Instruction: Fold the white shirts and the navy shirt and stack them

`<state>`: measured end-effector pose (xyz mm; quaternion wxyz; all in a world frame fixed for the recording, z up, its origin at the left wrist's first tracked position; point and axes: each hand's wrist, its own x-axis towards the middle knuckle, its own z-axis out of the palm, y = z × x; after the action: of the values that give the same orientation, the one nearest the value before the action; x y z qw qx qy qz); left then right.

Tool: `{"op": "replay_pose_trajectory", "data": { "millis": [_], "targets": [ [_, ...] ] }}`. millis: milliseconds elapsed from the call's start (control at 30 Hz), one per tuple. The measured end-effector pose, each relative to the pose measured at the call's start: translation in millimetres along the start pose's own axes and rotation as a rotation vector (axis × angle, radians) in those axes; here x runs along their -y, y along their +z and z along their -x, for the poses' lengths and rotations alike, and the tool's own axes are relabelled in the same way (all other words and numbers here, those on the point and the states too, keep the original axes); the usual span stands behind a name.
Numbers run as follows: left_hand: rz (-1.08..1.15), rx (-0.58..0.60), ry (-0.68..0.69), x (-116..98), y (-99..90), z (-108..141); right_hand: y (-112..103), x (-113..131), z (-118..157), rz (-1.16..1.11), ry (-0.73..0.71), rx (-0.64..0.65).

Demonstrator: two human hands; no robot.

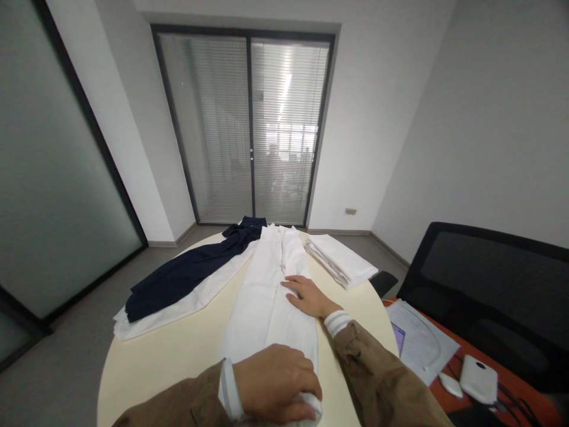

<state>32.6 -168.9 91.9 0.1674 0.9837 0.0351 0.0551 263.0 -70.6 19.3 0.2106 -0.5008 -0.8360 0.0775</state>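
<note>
White trousers (253, 302) lay lengthwise down a round cream surface (146, 367), reaching from its far edge toward the person. The left hand (280, 382) was curled closed around a bunched fold at their near end. The right hand (306, 296) rested farther up on the same trousers, palm down, its fingers loosely spread and holding nothing. To the left, navy trousers (191, 276) lay slantwise on top of another white garment (195, 302), whose pale edge showed beneath them. To the right, near the rim, sat a neatly folded white cloth (344, 258). Beside the surface on the right stood a black mesh-backed chair (493, 284); its orange seat held a sheet of paper (422, 338), a phone (398, 338) partly hidden at the surface's rim, a white mouse (450, 385) and a rounded white device (479, 379) among dark cables.
</note>
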Motion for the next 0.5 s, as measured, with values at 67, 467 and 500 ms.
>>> {"op": "replay_pose_trajectory", "data": {
  "millis": [67, 467, 500],
  "targets": [
    [-0.007, 0.009, 0.048, -1, 0.4, -3, -1, 0, 0, -0.006, 0.000, -0.014],
    [0.086, 0.038, 0.141, 0, 2.1, -1, -12, 8, 0, -0.068, 0.016, -0.099],
    [0.063, 0.015, 0.075, 5, -2.6, -1, -14, 10, 1, -0.072, 0.006, -0.091]
  ]
}}
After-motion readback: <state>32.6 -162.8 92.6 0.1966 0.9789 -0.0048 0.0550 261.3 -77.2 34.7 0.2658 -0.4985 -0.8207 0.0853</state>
